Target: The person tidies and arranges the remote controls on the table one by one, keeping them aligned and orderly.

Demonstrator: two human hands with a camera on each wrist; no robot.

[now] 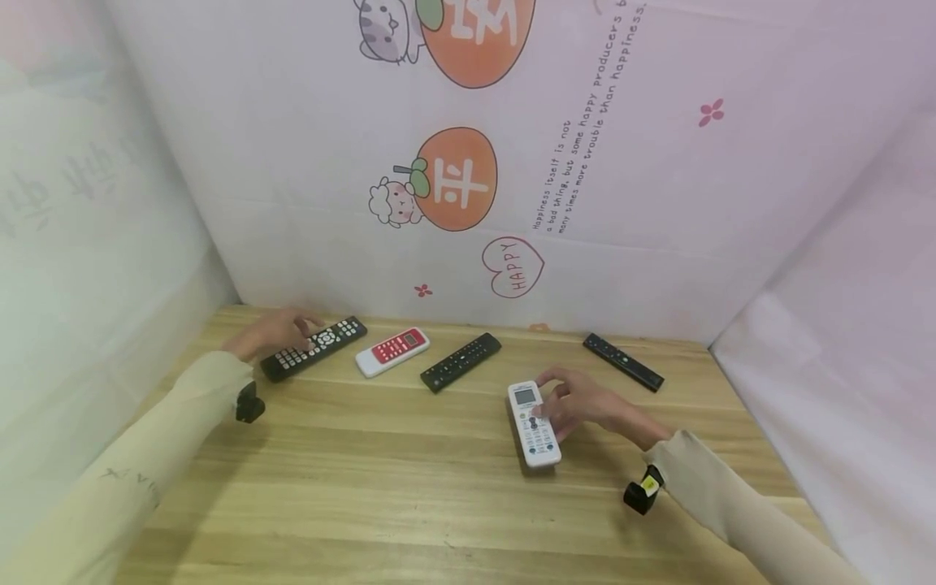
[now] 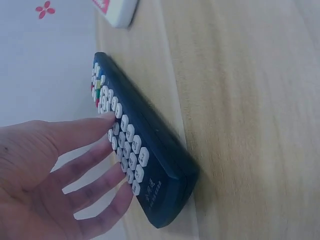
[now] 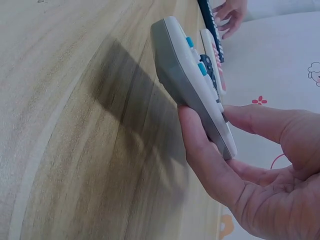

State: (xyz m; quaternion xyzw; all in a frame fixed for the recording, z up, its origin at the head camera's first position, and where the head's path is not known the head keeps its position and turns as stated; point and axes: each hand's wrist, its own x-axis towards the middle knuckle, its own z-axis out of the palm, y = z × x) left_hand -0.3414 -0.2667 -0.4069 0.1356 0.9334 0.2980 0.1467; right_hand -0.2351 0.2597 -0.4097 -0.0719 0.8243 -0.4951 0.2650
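Black remotes (image 1: 335,334): three. White remotes (image 1: 539,445): two. Left hand (image 1: 272,331) touched one black, fingers spread; right hand (image 1: 579,403) pinched one white.

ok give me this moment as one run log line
left hand: thumb over leftmost black remote | right hand: holds white-faced remote above table

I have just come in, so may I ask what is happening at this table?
A person is handling remote controls with both hands. The right hand holds a white remote, raised off the wooden table. The left hand touches a black remote with white buttons at the left end of the row. A red-and-white remote and two other black remotes lie untouched.
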